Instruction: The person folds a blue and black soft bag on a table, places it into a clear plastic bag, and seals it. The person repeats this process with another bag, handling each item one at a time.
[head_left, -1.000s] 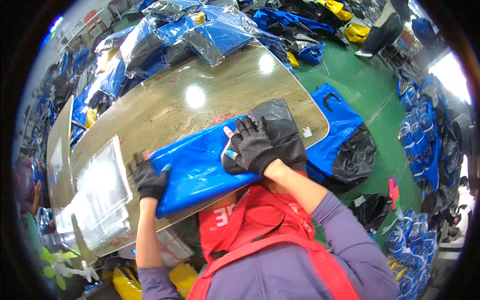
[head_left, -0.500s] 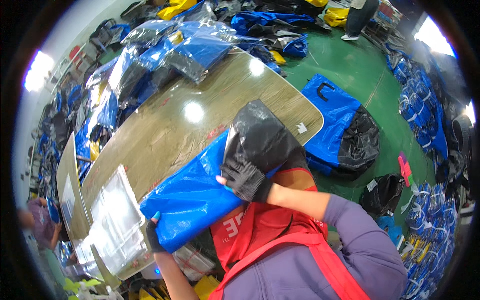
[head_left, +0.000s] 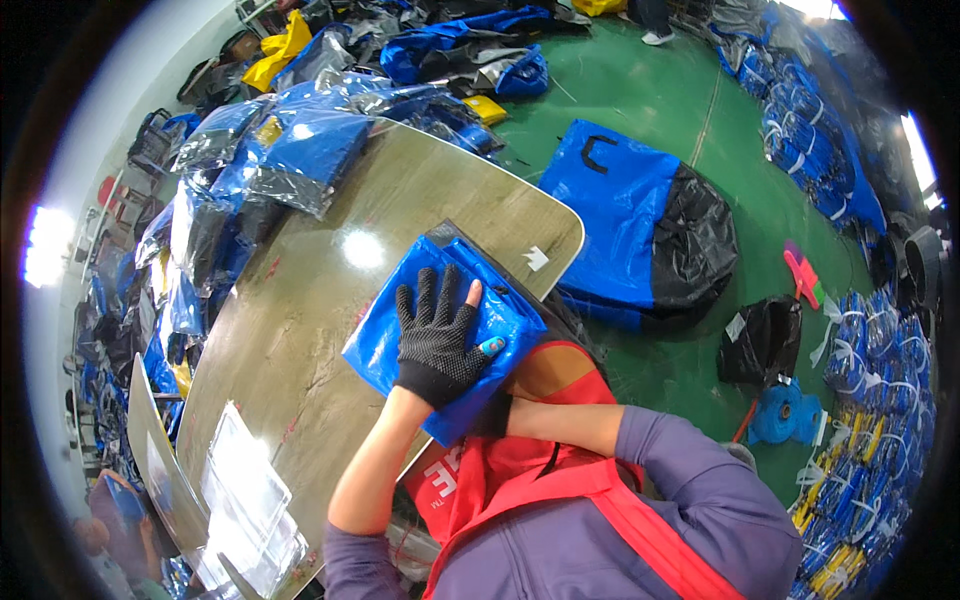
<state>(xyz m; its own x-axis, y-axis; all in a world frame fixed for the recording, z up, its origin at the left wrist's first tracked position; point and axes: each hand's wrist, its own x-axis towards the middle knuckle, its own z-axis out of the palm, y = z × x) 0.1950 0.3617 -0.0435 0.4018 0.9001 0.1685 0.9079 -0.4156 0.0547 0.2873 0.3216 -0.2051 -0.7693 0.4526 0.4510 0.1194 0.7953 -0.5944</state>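
A blue plastic bag (head_left: 510,300), folded into a compact bundle, lies at the near edge of the wood-patterned table (head_left: 330,290). Black material shows from under its far corner. Pressed flat on top of it is my left hand (head_left: 440,335), in a black glove with bare thumb and one bare fingertip, fingers spread. My right hand (head_left: 491,416), also in a black glove, sits at the bundle's near right edge. Its fingers are hidden by the bundle, so their grip does not show.
Clear-wrapped blue and black packages (head_left: 300,160) pile up along the table's far left. Clear plastic sleeves (head_left: 250,500) lie at its near left. On the green floor are a blue and black bag (head_left: 620,220), a black sack (head_left: 762,340) and tied bundles (head_left: 870,450).
The bag has been folded over into a smaller bundle. My left hand moved from its left end onto its top; my right hand moved from its top to the near edge.
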